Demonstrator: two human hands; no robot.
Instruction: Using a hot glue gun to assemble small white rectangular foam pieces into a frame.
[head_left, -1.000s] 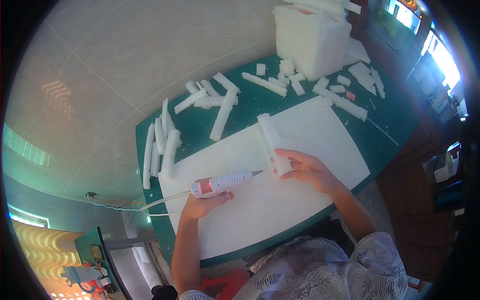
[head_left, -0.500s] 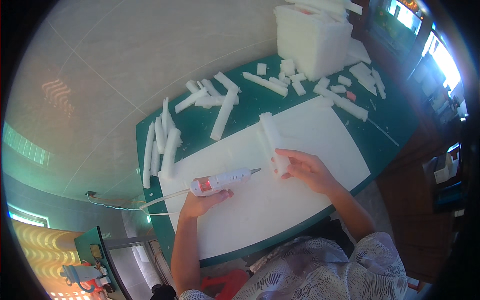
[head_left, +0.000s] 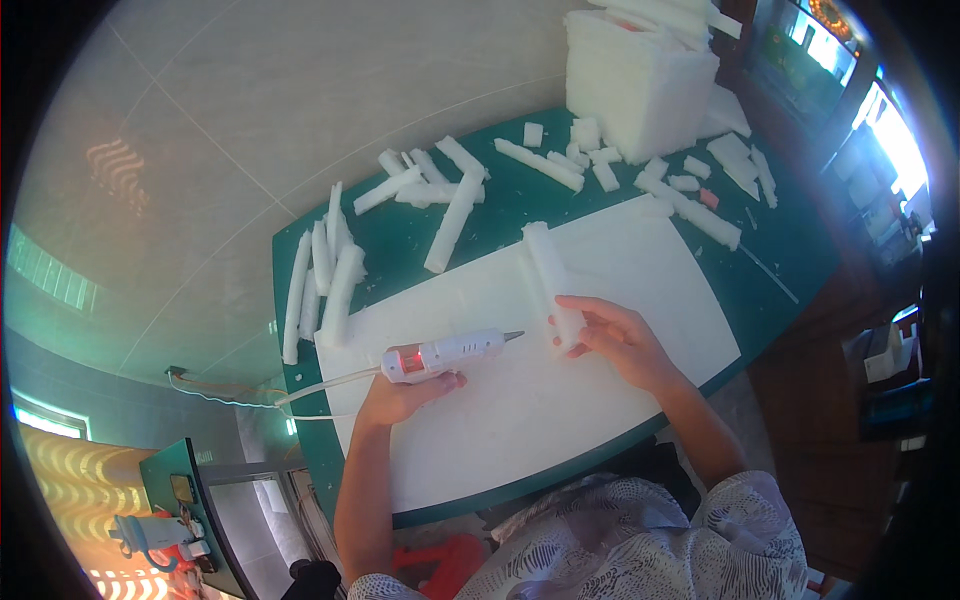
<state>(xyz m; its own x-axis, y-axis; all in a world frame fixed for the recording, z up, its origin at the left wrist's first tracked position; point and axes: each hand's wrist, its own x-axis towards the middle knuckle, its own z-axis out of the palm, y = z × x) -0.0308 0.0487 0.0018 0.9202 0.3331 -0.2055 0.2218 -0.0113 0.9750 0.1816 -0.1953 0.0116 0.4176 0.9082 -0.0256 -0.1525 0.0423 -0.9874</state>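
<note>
My left hand (head_left: 405, 398) is closed around a white glue gun (head_left: 445, 355) with a glowing red window in its body. The gun's metal nozzle points right, apart from a white foam strip (head_left: 548, 270). That strip lies lengthwise on a white board (head_left: 480, 440), and my right hand (head_left: 615, 345) grips its near end, with fingers on one side and the thumb near the board. A pale cord trails from the gun off to the left.
Loose foam strips (head_left: 455, 220) are scattered on the green table (head_left: 400, 250) beyond the board, with small foam chunks (head_left: 585, 150) farther right. At the back right stands a large white foam box (head_left: 640, 85). A thin rod (head_left: 770, 275) lies near the right edge.
The whole view has shifted slightly. My hands keep nearly the same places, with the glue gun in the left and the foam strip in the right.
</note>
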